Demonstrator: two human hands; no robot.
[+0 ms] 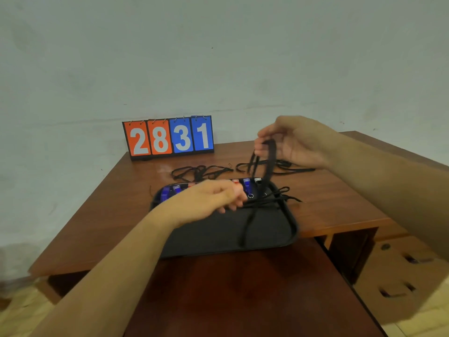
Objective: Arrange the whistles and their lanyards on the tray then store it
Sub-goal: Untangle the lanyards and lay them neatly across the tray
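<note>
Overhead, the right hand [301, 144] pinches a flat black lanyard [271, 154] between thumb and fingertips, and the strap hangs from them onto the black rectangular tray [267, 232]. Lower, the left hand [209, 198] curls its fingers round thin black cords [264, 203] on the tray, with the blue plastic whistles [246, 186] just beyond its knuckles.

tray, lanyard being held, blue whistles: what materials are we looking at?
Tray: likely rigid plastic, matte black, with a moulded raised rim and rounded corners.
Lanyard, pinched by the right hand: black woven fabric strap that hangs limp.
Blue whistles: probably glossy, slightly translucent plastic, but too blurred to be sure.
</note>
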